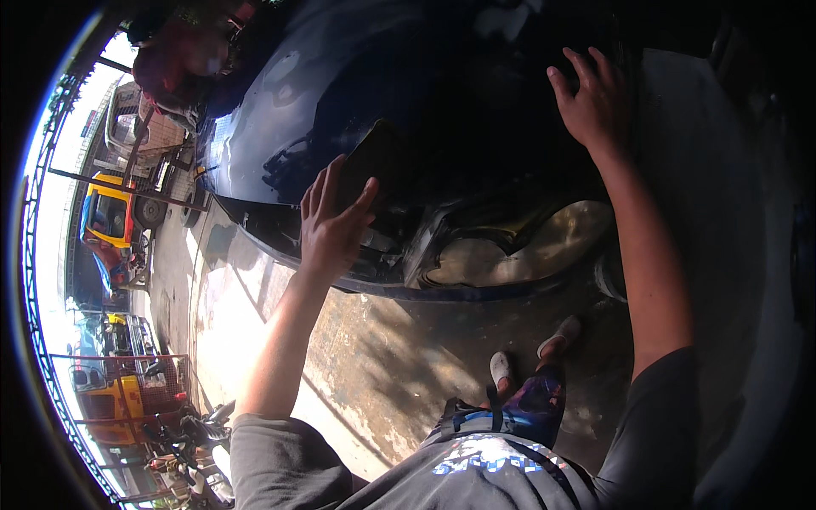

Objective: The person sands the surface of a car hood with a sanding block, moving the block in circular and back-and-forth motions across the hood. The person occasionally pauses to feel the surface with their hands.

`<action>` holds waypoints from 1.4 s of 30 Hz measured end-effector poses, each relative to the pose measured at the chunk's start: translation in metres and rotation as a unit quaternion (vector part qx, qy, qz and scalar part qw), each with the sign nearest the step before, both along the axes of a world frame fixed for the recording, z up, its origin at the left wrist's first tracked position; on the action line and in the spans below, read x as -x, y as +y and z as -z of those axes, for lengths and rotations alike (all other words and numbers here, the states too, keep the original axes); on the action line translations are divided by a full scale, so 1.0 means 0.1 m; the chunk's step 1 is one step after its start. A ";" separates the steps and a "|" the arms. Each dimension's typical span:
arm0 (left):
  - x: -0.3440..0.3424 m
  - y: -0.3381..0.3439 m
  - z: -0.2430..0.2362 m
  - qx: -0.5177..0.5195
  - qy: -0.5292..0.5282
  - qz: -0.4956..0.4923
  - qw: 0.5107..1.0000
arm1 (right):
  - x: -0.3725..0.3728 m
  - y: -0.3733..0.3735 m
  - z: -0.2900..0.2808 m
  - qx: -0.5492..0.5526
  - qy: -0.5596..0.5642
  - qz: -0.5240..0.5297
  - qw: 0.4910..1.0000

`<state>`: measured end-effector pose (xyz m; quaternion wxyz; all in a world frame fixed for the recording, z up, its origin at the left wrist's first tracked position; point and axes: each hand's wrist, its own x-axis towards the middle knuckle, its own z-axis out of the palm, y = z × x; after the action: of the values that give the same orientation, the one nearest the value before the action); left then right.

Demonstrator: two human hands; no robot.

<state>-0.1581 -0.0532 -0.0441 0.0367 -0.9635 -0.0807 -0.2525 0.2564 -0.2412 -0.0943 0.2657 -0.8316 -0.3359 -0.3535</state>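
Left hand (330, 234): part-open, palm down, thumb spread away from the fingers, near the front edge of the glossy dark-blue car hood (408, 85). Thumb and fingertips are at the lower end of a dark, flat, straight-edged piece (374, 161) lying over the hood; can't tell whether it's gripped or just touched, and its material is lost in the dark.

Right hand (591, 102): open, fingers fanned, nothing visible in it. It's on or just over the hood near its right edge, well apart from the left; contact can't be confirmed.

The hood fills the upper middle of the view, bright reflections toward its left edge, deep shadow to the right. Below its front edge, between the two forearms: a clear-lensed headlight (476, 259) with a yellowish tint, then the dark bumper lip (425, 295) curving underneath.

Below the bumper: stained concrete ground (365, 365), dappled shade, strong sun to the left. Wearer's feet are on it in light-grey closed-toe shoes (501, 368), under dark shorts with a blue-purple pattern (534, 404).

Writing: dark-grey T-shirt (408, 489) has a white graphic with blue-and-white checks (493, 453) on the chest; too foreshortened to read.

Far left: a yellow-cabbed vehicle (109, 212), a second yellow vehicle (127, 395) behind red mesh fencing (174, 378), two-wheelers (200, 463) below that. Upper left, near the hood's left edge, a blurred person in dark red (174, 68).
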 end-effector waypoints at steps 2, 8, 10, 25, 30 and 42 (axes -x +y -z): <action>0.05 0.13 0.01 -0.003 0.034 -0.008 0.999 | 0.00 0.02 0.00 0.013 -0.005 0.024 1.000; -1.29 0.62 -0.29 -0.001 0.029 -0.048 0.998 | 0.00 0.03 0.00 -0.030 -0.005 -0.006 1.000; -1.19 0.47 -0.32 -0.007 0.017 -0.041 0.999 | 0.01 0.01 -0.02 -0.026 0.011 -0.011 1.000; -1.48 0.56 -0.34 -0.036 -0.010 0.005 0.999 | 0.02 0.02 -0.03 -0.055 0.012 -0.034 0.998; -0.01 0.09 -0.06 -0.008 0.037 0.005 0.999 | 0.07 0.02 -0.06 -0.036 0.020 -0.007 0.999; -1.00 0.06 -0.29 0.011 0.004 -0.020 1.000 | 0.04 0.00 -0.06 -0.065 -0.001 -0.048 0.997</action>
<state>-0.0585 -0.0471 -0.0155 0.0309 -0.9631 -0.1025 -0.2469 0.2521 -0.2412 -0.0888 0.3361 -0.7950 -0.3520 -0.3620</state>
